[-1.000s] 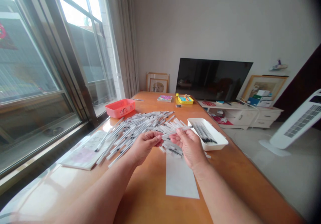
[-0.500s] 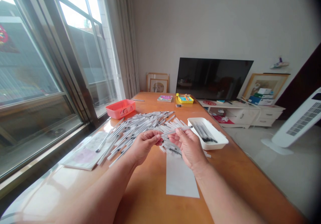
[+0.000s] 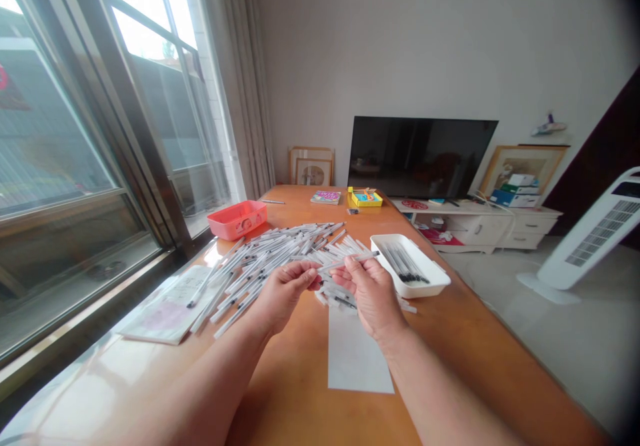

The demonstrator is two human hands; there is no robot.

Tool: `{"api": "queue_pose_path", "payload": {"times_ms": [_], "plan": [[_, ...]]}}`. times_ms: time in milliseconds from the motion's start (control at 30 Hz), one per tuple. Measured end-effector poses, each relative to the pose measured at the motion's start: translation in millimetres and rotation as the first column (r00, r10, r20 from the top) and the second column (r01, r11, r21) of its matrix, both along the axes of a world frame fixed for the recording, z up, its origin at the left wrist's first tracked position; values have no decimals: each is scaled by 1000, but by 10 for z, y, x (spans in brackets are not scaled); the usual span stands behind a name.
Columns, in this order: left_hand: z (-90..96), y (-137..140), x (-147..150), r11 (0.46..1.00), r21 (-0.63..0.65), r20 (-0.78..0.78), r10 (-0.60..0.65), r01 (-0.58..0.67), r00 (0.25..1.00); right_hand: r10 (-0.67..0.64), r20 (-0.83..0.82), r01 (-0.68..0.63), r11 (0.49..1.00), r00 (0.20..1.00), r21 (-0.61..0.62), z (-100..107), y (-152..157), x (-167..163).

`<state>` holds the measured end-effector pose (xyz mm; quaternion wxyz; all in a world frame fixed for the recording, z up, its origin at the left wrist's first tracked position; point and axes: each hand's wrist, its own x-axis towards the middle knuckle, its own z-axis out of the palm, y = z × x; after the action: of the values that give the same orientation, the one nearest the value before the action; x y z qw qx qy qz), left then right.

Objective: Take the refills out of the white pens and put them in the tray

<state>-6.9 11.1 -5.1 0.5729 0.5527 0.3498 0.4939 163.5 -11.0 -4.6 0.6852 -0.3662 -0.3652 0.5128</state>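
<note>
A clear pen [image 3: 367,257] with a dark right end is held nearly level above the table. My right hand [image 3: 375,296] is closed round its barrel, thumb on top. My left hand [image 3: 283,293] pinches at its left end; the fingers partly hide that tip. Behind and to the left of my hands spreads a loose pile of clear pens [image 3: 270,256], several with black parts. White caps or tubes [image 3: 353,246] lie just beyond my fingers. A white box [image 3: 425,291] right of my right hand holds several pens side by side, dark ends toward me.
A sheet of paper [image 3: 359,359] lies below my hands. At left are a booklet [image 3: 160,316] under some pens and a red basket [image 3: 235,227]. Farther back are a magazine [image 3: 326,197] and a yellow box [image 3: 367,202]. The table's [image 3: 480,359] right edge runs past the white box.
The view has shifted slightly, so everything sits a little farther left. Both hands keep their hold on the pen, with hardly any change in pose.
</note>
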Motion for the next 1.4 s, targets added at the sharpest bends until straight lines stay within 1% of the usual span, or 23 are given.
{"api": "queue_pose_path", "payload": {"times_ms": [233,367,433,567,667,767,833,900,967,1033,1100,1133,1200,1267,1333,1400], "plan": [[5,32,-41,999,15,19,-37,37,999,41,-5,-41,999,999,-20,4,22,6],[13,62,-84,1000,23,19,-20,20,1000,48,41,-46,998,998,-50,26,35,35],[15,80,-106,1000,13,13,-5,5,1000,15,76,-13,999,997,-31,37,43,78],[13,111,-136,1000,-20,-11,-1,1,1000,-100,112,97,995,989,26,40,76,189],[-4,131,-136,1000,-26,-15,-14,13,1000,-143,103,140,989,984,41,33,101,237],[-29,152,-133,998,-57,26,-14,15,1000,-157,90,153,987,983,53,49,113,278],[-42,170,-140,997,-71,48,13,-10,999,-185,67,181,981,980,65,82,124,351],[-51,192,-154,997,-65,44,52,-49,998,-256,40,253,965,966,77,124,147,487],[-61,217,-171,995,-59,12,85,-84,996,-389,38,385,920,921,73,154,188,681],[-72,241,-185,992,-54,-24,115,-116,993,-535,89,531,845,840,67,154,239,904],[-79,256,-192,988,-43,-49,147,-149,988,-640,212,638,765,739,84,117,286,1116],[-79,259,-194,986,-39,-58,160,-162,985,-656,300,662,743,692,98,90,304,1208],[-73,257,-194,983,-36,-75,179,-182,981,-648,499,688,714,576,132,32,324,1349],[-64,251,-198,978,-37,-97,199,-204,975,-587,680,713,688,439,134,-13,329,1430],[-64,253,-207,974,-29,-124,218,-223,968,-478,819,734,671,317,107,-33,329,1457],[-78,269,-221,971,-12,-147,235,-239,961,-345,912,743,666,223,71,-38,337,1446]]}}
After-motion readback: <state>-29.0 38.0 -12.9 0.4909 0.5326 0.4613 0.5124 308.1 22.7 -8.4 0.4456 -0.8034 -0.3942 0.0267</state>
